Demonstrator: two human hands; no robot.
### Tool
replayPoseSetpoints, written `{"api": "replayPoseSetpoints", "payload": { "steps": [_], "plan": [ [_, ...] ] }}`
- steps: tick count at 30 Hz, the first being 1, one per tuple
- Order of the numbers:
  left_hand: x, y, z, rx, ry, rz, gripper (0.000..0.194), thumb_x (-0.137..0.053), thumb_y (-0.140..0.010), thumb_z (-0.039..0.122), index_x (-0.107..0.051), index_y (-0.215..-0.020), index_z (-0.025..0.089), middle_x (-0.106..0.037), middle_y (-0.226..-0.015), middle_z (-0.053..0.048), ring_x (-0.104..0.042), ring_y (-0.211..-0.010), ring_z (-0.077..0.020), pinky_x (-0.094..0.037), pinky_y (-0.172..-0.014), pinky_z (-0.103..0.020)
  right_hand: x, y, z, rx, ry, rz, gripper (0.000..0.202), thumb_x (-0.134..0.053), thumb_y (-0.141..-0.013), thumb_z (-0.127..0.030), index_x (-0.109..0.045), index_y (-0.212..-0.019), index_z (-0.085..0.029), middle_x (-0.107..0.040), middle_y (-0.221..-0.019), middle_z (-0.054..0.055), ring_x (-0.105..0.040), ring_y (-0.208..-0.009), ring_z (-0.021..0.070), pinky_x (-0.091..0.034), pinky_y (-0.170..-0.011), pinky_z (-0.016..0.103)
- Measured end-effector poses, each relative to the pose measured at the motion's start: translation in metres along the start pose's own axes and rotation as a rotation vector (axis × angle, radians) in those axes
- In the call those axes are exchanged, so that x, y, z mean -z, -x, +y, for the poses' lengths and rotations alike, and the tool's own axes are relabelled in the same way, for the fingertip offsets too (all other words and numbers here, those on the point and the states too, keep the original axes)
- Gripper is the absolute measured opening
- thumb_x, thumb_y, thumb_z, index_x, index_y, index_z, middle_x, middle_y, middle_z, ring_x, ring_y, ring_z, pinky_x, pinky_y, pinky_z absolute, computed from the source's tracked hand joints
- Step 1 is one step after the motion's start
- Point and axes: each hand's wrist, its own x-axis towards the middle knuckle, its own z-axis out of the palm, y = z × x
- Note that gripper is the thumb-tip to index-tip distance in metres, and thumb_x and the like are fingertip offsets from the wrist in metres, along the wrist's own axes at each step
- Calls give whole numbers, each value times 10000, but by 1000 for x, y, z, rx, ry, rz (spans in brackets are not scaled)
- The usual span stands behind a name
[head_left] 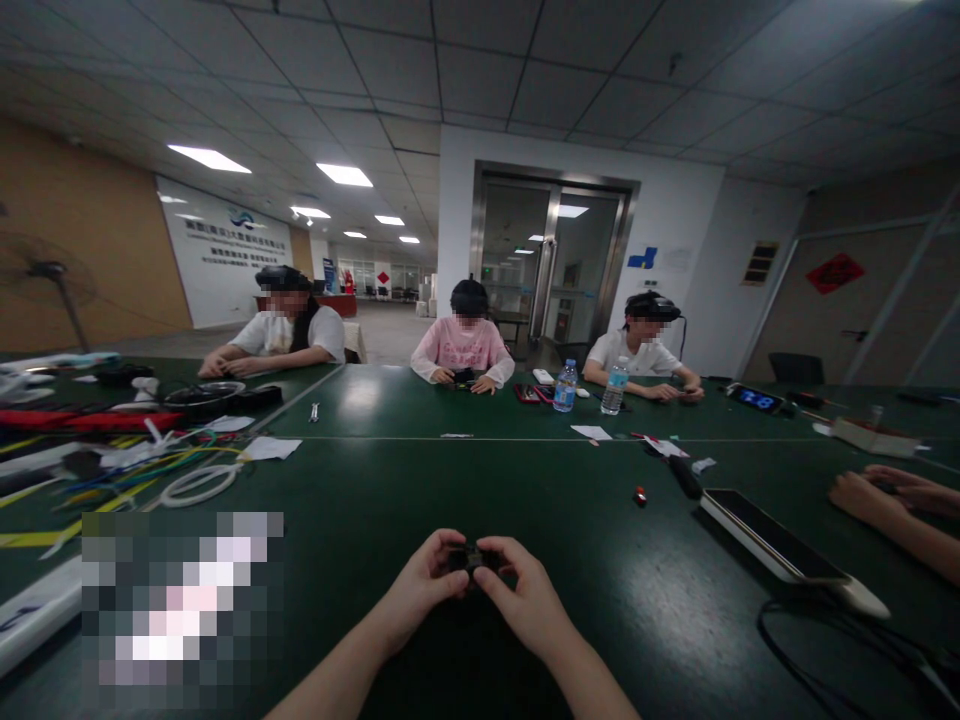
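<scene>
Close in front of me, both hands pinch a small dark, blocky object (471, 560) between them, just above the green tabletop (360, 510). My left hand (426, 580) grips its left side with thumb and fingertips. On its right side, my right hand (520, 585) does the same, the two thumbs almost meeting. The fingers cover much of the object, and its exact kind is too small and dark to make out. To the right of my hands lies a small red and silver piece (640, 496).
Right of me lies a flat device with a dark screen (780, 540), with black cables (795, 650) near it. A co-worker's hands (877, 495) are at the right edge. Coiled cables (199, 485) and tools crowd the left. Two bottles (565, 388) stand across the table, where several people sit.
</scene>
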Motion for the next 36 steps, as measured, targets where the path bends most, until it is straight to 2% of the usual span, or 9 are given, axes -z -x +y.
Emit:
{"api": "replayPoseSetpoints", "payload": {
  "steps": [7, 10, 18, 30, 36],
  "plan": [
    [1, -3, -3, 24, 21, -26, 447, -678, -669, 198, -463, -1060, 201, -620, -881, -27, -571, -732, -137, -409, -672, -280, 0, -1, 0, 10, 2, 6, 211, -568, -754, -263, -591, -963, -248, -598, -1003, 14, -554, -938, 187, -437, -794, 315],
    [2, -3, -3, 27, 12, -12, 415, -687, -657, 199, -504, -1029, 191, -615, -854, -21, -567, -727, -138, -407, -670, -276, 0, 0, -2, 23, 4, 2, 179, -566, -753, -255, -596, -930, -241, -593, -990, 15, -553, -929, 183, -435, -791, 308],
    [1, 1, 3, 52, 20, -67, 407, -673, -664, 171, -518, -1040, 195, -619, -968, -49, -573, -852, -170, -419, -744, -303, 0, -1, 3, -9, -11, -23, 151, -566, -744, -221, -587, -890, -254, -566, -1000, -8, -547, -932, 176, -428, -780, 292],
    [3, -2, -3, 26, 33, -53, 414, -682, -652, 147, -516, -1028, 201, -620, -910, -21, -575, -766, -137, -418, -687, -268, -1, -1, 2, -30, -98, -28, 155, -529, -752, -185, -574, -889, -242, -554, -1010, -2, -547, -915, 174, -441, -765, 284],
    [1, -2, -1, 30, -9, -33, 385, -659, -674, 167, -509, -1028, 182, -603, -847, -17, -557, -739, -133, -408, -666, -270, -6, -4, 12, -22, -191, -28, 148, -530, -754, -205, -576, -892, -234, -558, -997, 9, -566, -873, 179, -460, -757, 299]
  ]
}}
